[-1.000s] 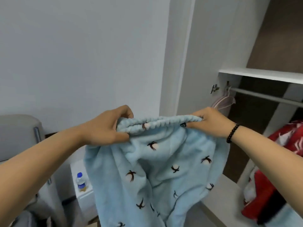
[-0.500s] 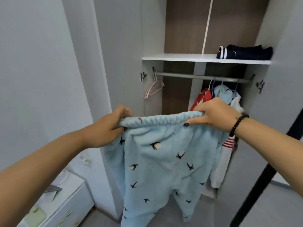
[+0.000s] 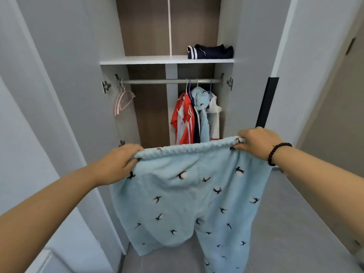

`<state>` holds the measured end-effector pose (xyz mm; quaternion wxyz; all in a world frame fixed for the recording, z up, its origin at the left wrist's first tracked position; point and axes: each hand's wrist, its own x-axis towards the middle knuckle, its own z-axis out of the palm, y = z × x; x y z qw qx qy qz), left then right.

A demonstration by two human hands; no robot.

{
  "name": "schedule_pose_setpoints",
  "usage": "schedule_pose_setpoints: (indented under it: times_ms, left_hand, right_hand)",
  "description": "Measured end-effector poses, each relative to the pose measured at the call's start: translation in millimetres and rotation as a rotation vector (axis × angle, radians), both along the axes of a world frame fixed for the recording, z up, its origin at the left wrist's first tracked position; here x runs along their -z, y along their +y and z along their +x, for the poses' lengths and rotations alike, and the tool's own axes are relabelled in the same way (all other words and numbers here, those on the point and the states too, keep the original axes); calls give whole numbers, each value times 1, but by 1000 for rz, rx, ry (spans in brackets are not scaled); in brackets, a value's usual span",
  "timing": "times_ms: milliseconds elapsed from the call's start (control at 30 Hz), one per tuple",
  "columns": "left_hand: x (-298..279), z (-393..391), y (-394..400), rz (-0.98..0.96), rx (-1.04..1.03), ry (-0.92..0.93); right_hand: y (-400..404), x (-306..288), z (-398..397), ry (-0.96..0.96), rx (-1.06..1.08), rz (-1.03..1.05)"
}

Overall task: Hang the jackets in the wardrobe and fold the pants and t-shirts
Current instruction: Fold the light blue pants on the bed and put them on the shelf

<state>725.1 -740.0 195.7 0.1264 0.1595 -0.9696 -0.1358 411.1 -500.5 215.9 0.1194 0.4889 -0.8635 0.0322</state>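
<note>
Left hand (image 3: 116,164) and right hand (image 3: 258,141) each grip pants (image 3: 189,194) waistband (fingers curled tight)

Two hands, left hand (image 3: 118,164) and right hand (image 3: 258,142); one pair of light blue pants (image 3: 193,194); one folded dark garment (image 3: 210,51) on one shelf (image 3: 137,60); one rail (image 3: 157,81); roughly four hanging jackets (image 3: 197,117), overlapping, exact count unclear; pink hangers (image 3: 123,101), number unclear
</note>
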Motion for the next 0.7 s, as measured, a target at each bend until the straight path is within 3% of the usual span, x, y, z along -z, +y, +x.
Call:
schedule_pose_setpoints:
  times_ms: [300, 433, 567, 700]
  left_hand:
    - [-2, -48, 30, 233, -149, 236]
    - [-3, -60, 30, 99, -173, 167]
    - [0, -48, 14, 45, -268, 82]
    - [3, -51, 30, 412, -373, 183]
  right_hand:
    - [31, 9, 15, -280, 223, -166]
    - [33, -4, 11, -217, 176, -75]
    - [65, -19, -12, -198, 270, -3]
    - [69, -13, -20, -354, 335, -20]
